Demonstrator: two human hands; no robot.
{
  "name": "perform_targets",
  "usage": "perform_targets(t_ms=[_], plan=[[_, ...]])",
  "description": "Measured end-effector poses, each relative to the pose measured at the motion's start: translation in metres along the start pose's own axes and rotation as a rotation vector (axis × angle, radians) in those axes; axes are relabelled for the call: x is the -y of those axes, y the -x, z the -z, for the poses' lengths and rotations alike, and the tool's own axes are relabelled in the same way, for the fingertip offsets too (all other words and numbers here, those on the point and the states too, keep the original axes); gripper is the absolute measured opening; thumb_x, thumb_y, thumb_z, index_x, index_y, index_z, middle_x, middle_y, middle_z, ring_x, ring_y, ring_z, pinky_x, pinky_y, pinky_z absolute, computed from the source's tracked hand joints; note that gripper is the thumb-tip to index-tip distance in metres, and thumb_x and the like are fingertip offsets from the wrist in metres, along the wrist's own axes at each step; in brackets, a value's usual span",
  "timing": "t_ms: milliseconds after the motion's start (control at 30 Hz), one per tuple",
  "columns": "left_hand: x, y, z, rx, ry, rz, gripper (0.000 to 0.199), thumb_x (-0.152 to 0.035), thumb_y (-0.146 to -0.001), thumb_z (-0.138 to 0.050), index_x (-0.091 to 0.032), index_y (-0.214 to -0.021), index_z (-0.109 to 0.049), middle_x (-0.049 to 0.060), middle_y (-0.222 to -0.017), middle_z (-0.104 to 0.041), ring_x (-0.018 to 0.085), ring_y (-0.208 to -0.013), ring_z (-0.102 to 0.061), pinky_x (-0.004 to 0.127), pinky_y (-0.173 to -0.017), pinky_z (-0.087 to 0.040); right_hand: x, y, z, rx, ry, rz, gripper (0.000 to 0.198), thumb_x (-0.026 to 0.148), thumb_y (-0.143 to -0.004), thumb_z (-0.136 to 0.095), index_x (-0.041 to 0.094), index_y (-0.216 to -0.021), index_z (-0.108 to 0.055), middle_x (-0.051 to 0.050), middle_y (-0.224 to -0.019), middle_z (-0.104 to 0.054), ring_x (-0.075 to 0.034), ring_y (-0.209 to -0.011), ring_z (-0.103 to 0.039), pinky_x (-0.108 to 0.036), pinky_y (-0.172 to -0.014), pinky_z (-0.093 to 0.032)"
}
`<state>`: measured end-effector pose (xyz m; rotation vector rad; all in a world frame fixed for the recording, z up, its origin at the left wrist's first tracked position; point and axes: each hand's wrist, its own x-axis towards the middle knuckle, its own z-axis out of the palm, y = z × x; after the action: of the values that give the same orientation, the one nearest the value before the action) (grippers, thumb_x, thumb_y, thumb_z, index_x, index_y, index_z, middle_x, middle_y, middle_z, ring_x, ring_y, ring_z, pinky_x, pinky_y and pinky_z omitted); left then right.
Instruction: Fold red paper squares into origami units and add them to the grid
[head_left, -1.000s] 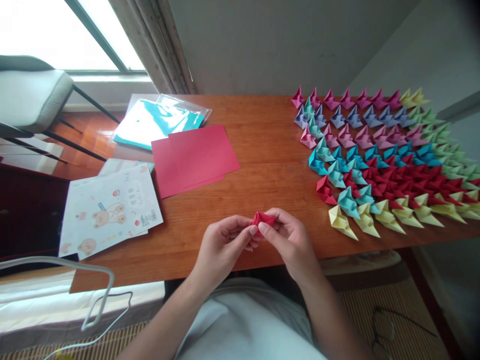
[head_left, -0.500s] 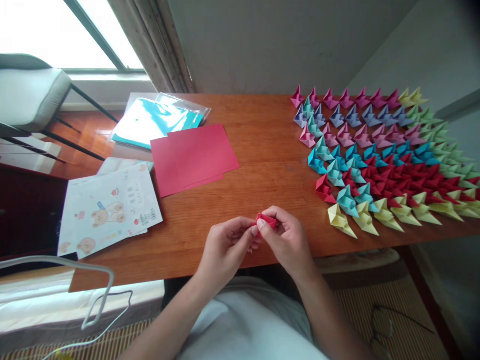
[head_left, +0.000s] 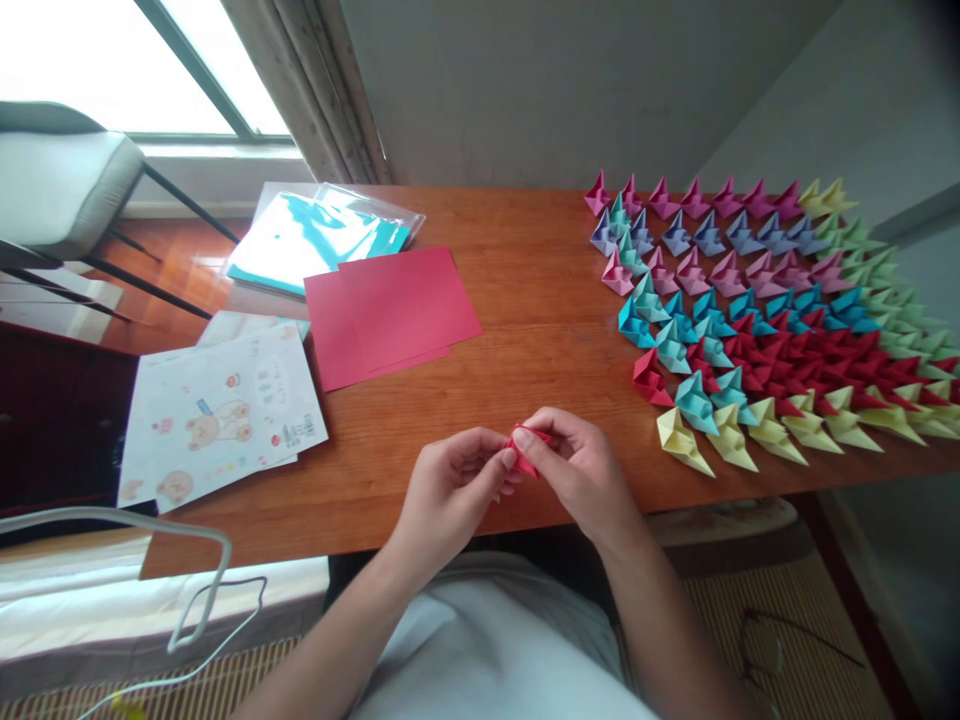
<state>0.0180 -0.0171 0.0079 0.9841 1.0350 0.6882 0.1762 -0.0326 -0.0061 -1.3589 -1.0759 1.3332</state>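
Note:
Between my two hands is a small piece of folded red paper (head_left: 529, 458), held just above the front edge of the table. My left hand (head_left: 459, 484) pinches its left side with thumb and fingers. From the other side my right hand (head_left: 576, 462) grips it, the thumb pressing on its face. Fingers cover much of the paper, so its full shape is hidden. To the right stand rows of folded paper boats, among them a yellow paper boat (head_left: 681, 442) and a red paper boat (head_left: 651, 378) nearest my right hand.
Red paper sheets (head_left: 397, 315) lie left of centre on the wooden table (head_left: 540, 290). Behind them is a clear plastic packet of blue paper (head_left: 315, 240). A bear-printed sheet (head_left: 225, 425) lies at the left. A white curved tube (head_left: 202, 535) crosses the lower left, and a chair (head_left: 67, 190) stands beyond.
The red paper has turned a little between my fingers, and my right thumb has shifted on it. Both hands stay in nearly the same place. The view has moved slightly.

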Motion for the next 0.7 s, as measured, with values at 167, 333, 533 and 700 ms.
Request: perform_targets(t_ms=[167, 333, 533, 700], plan=[[-0.001, -0.001, 0.001, -0.087, -0.047, -0.079, 0.024, -0.036, -0.087, -0.072, -0.013, -0.085, -0.072, 0.005, -0.073, -0.074, 0.014, -0.064, -0.067, 0.021, -0.061, -0.054, 0.011, 0.005, 0.005, 0.111, -0.01, -0.064, 0.031, 0.046, -0.096, -0.058, 0.018, -0.084, -0.066, 0.0, -0.075, -0.063, -0.013, -0.068, -0.056, -0.024, -0.061, -0.045], [-0.001, -0.002, 0.002, -0.139, -0.067, -0.121, 0.022, -0.035, -0.086, -0.073, -0.013, -0.086, -0.073, 0.004, -0.075, -0.073, 0.014, -0.064, -0.066, 0.021, -0.061, -0.054, 0.005, 0.008, 0.006, 0.101, 0.136, -0.029, 0.028, 0.043, -0.095, -0.059, 0.018, -0.084, -0.066, 0.0, -0.074, -0.062, -0.014, -0.067, -0.055, -0.025, -0.058, -0.043], [0.0, -0.003, 0.002, -0.151, -0.019, -0.107, 0.023, -0.037, -0.085, -0.074, -0.014, -0.088, -0.073, 0.004, -0.075, -0.073, 0.013, -0.063, -0.066, 0.021, -0.06, -0.053, 0.001, 0.008, 0.002, 0.044, 0.305, 0.041, 0.03, 0.042, -0.097, -0.056, 0.019, -0.078, -0.063, 0.0, -0.067, -0.058, -0.014, -0.061, -0.053, -0.026, -0.056, -0.04], [-0.001, -0.004, 0.002, -0.173, 0.005, -0.087, 0.026, -0.04, -0.084, -0.075, -0.014, -0.087, -0.072, 0.003, -0.073, -0.072, 0.014, -0.063, -0.066, 0.021, -0.058, -0.052, -0.001, 0.01, -0.002, 0.011, 0.228, 0.022, 0.032, 0.045, -0.097, -0.057, 0.021, -0.075, -0.06, 0.001, -0.065, -0.059, -0.014, -0.059, -0.054, -0.026, -0.055, -0.041]])
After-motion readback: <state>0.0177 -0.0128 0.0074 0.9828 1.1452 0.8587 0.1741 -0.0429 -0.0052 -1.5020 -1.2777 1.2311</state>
